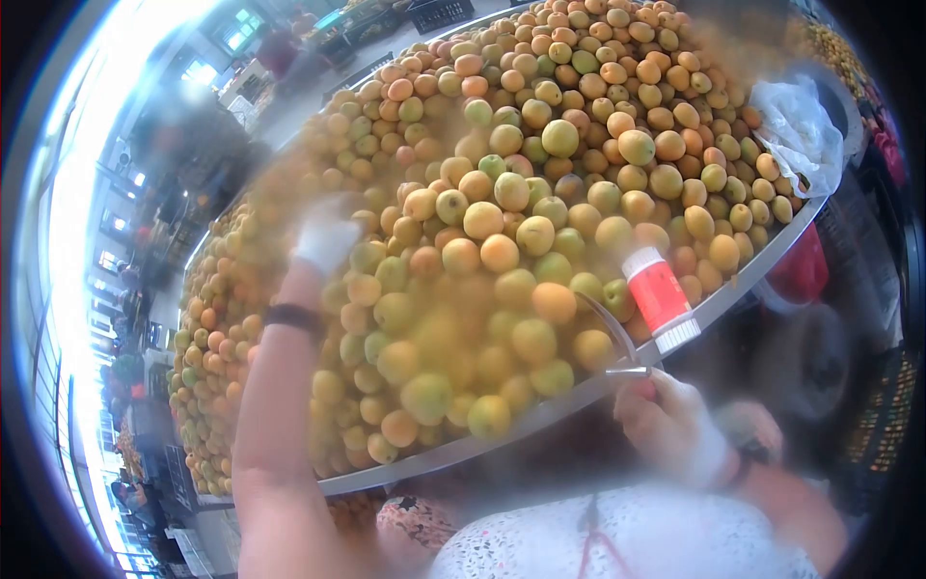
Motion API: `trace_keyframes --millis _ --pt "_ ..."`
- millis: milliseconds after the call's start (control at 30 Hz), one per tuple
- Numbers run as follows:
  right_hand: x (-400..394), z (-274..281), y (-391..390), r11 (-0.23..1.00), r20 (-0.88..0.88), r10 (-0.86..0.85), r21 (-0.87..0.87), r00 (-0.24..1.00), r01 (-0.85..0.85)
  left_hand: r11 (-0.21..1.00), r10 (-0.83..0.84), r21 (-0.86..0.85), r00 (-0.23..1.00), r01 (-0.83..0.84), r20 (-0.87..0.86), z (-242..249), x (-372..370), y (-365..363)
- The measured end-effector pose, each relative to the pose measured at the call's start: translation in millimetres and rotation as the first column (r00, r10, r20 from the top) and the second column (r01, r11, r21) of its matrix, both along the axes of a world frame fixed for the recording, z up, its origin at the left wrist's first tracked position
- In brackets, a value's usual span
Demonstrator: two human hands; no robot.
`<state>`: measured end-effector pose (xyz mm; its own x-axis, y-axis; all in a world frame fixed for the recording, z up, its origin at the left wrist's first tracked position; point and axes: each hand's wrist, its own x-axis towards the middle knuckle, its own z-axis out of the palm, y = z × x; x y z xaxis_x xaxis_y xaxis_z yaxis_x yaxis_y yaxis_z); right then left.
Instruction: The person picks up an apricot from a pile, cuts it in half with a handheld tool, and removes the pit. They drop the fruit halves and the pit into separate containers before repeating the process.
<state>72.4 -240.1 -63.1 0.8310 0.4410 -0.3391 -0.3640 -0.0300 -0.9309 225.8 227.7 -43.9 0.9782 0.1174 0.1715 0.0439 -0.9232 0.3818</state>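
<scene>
Reaching left hand onto fruit pile — right hand gripping knife.

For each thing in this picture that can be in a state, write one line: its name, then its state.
Left hand: gloved, reaching into the fruit, grip too blurred to tell.
Right hand: gloved, closed on a curved metal tool.
Fruit pile: heaped high on the tray.
Metal tray: full to its rim.
Red and white container: tilted at the tray's rim.
Plastic bag: crumpled, lying on the fruit.
</scene>
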Motion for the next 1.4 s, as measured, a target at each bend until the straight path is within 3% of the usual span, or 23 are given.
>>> trace_keyframes --millis 100,167,300,367,433,467,500,567,600,633,700,800,900,933,967,1033,1100,1167,1200,1267,1300,1367,1400 --pt "11 10 1 0.997 -0.056 0.028 -0.066 0.998 -0.032 0.943 -0.174 0.273 0.981 0.192 -0.092 -6 26 -14" --pt "15 8 2 0.994 0.019 0.083 -0.078 0.996 -0.081 0.908 -0.167 0.326 0.942 0.262 -0.293 -12 43 -19" --pt "20 13 2 0.987 -0.032 0.112 -0.112 0.993 -0.115 0.960 -0.066 0.226 0.913 0.169 -0.402 -3 51 -29" --pt "23 10 0 0.989 -0.021 0.112 -0.094 0.994 -0.113 0.949 -0.110 0.221 0.895 0.223 -0.433 6 57 -26" --pt "25 8 -1 0.990 -0.006 0.115 -0.076 0.993 -0.115 0.999 -0.026 0.013 0.811 0.041 -0.584 26 59 -35" --pt "26 8 -1 0.993 0.009 0.103 -0.051 0.995 -0.103 0.978 -0.101 0.108 0.856 0.179 -0.507 22 73 -19" --pt "27 8 -2 0.996 0.022 0.091 -0.026 0.996 -0.091 0.976 -0.106 0.109 0.855 0.186 -0.507 21 83 -19" --pt "32 15 -4 0.995 0.034 0.095 -0.037 0.995 -0.094 0.969 -0.205 -0.182 0.955 0.168 -0.214 20 103 -24" --pt "36 16 -6 0.993 0.046 0.106 -0.050 0.993 -0.104 0.994 -0.107 -0.049 0.968 0.098 -0.229 31 115 -45" --pt "37 9 -7 0.994 0.046 0.096 -0.049 0.994 -0.094 0.993 -0.116 -0.048 0.966 0.108 -0.230 30 131 -53" --pt "37 -9 -10 0.992 -0.003 0.070 0.104 0.998 -0.069 0.950 -0.267 0.194 0.958 0.244 0.106 25 166 -68" --pt "42 -6 -13 1.000 0.149 0.025 -0.004 0.989 -0.024 0.909 -0.335 0.320 0.925 0.267 0.180 24 229 -98" --pt "42 -21 -15 0.996 0.176 0.050 -0.085 0.983 -0.036 0.899 -0.298 0.380 0.939 0.217 0.169 19 277 -134" --pt "44 -24 -17 0.991 0.190 0.070 -0.124 0.979 -0.047 0.896 -0.269 0.380 0.962 0.230 0.052 18 294 -139" --pt "47 -19 -18 0.991 0.184 0.061 -0.130 0.981 -0.037 0.896 -0.279 0.373 0.959 0.242 0.049 18 297 -148" --pt "53 0 -21 0.971 0.034 0.100 -0.220 0.994 -0.090 0.787 -0.056 0.605 0.991 0.119 -0.122 23 293 -166" --pt "56 2 -24 0.968 0.041 0.113 -0.230 0.993 -0.101 0.815 -0.080 0.569 0.994 0.106 -0.070 15 293 -170" --pt "56 3 -27 0.966 0.066 0.125 -0.235 0.990 -0.106 0.692 0.030 0.715 0.985 0.103 -0.172 18 295 -178" --pt "54 1 -27 0.974 0.095 0.129 -0.201 0.987 -0.107 0.688 0.026 0.718 0.985 0.105 -0.169 21 291 -177" --pt "52 1 -29 0.981 0.137 0.130 -0.162 0.982 -0.108 0.836 -0.001 0.529 0.964 0.147 -0.267 30 280 -165" --pt "51 3 -30 0.984 0.176 0.141 -0.129 0.974 -0.119 0.834 -0.001 0.533 0.966 0.144 -0.260 31 274 -162" --pt "47 7 -33 0.988 0.222 0.145 -0.090 0.964 -0.127 0.919 -0.044 0.376 0.978 0.119 -0.202 29 262 -159" --pt "46 9 -34 0.991 0.218 0.131 -0.067 0.967 -0.120 0.893 -0.112 0.407 0.971 0.191 -0.209 28 259 -158"
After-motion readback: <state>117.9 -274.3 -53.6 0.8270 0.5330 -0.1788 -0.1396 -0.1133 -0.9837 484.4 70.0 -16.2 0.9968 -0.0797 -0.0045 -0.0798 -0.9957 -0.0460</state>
